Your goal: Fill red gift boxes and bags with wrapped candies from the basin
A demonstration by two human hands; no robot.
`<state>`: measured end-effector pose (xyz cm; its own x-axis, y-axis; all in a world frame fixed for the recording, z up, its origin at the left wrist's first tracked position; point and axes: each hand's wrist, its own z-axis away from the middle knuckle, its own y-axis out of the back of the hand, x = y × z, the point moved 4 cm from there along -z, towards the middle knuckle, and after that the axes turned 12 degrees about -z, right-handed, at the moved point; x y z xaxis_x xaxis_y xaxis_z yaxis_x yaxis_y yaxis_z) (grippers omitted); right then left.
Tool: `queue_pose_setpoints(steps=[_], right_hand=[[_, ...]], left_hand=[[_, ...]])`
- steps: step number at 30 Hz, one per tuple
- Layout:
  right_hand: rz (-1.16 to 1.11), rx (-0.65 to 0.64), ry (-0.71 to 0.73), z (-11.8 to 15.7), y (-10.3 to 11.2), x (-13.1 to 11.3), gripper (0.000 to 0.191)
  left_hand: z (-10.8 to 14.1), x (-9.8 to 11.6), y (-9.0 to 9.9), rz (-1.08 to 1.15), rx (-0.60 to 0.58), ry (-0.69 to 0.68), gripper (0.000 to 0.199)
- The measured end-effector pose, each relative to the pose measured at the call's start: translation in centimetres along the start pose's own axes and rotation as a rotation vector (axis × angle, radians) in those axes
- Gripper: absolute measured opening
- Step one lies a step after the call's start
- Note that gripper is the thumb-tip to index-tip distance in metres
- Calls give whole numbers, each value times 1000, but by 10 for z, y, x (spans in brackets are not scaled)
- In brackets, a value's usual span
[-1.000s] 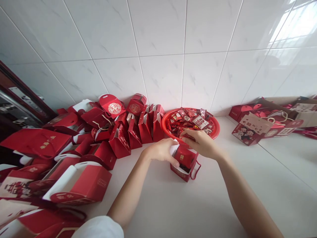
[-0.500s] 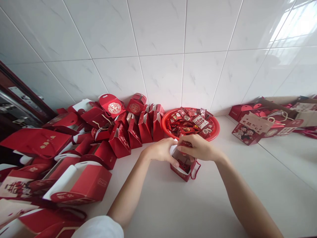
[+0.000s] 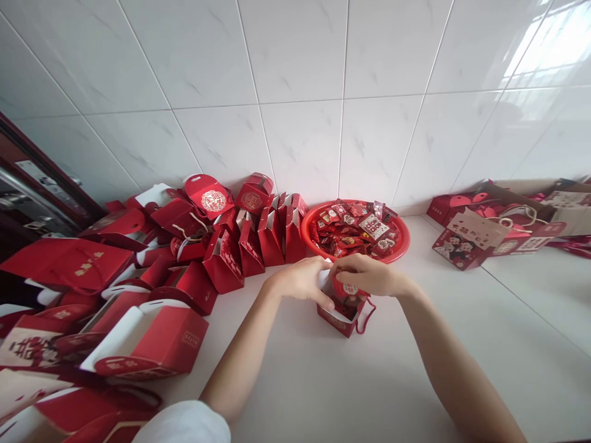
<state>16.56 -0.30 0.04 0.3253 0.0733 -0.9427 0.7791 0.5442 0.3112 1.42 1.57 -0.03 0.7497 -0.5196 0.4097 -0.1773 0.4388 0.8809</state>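
A small red gift box (image 3: 340,324) with a rope handle stands open on the white counter. My left hand (image 3: 302,280) grips its left side and white inner flap, the thumb over the near rim. Above the opening is my right hand (image 3: 369,274), its fingers curled down on a small red candy packet (image 3: 349,287) with pale lettering. Part of that packet is hidden by the fingers. Red wrapped pieces show dimly inside the box. Just behind the hands, an orange-red basin (image 3: 405,246) holds many wrapped candies (image 3: 353,227).
Many red gift boxes (image 3: 170,335) crowd the counter's left side, several upright ones (image 3: 272,237) reaching close to the basin. At the back right stand a printed gift bag (image 3: 466,237) and more boxes. A tiled wall (image 3: 305,147) rises behind the counter.
My right hand has shifted slightly over the box, and more of the red packet with pale lettering now shows under its fingers. My left hand keeps its hold on the box.
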Motion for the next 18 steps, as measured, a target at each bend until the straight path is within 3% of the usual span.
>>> queue_pose_setpoints(steps=[6,11,18], right_hand=[[310,336,-65,5,22,0,14],[427,395,-54,0,19,1,15],[552,454,2,-7,10,2,23]], left_hand=[[3,3,1,-32,-5,31,71],[3,0,-1,-3,-23,17,80],[3,2,-1,40,0,-17,75]])
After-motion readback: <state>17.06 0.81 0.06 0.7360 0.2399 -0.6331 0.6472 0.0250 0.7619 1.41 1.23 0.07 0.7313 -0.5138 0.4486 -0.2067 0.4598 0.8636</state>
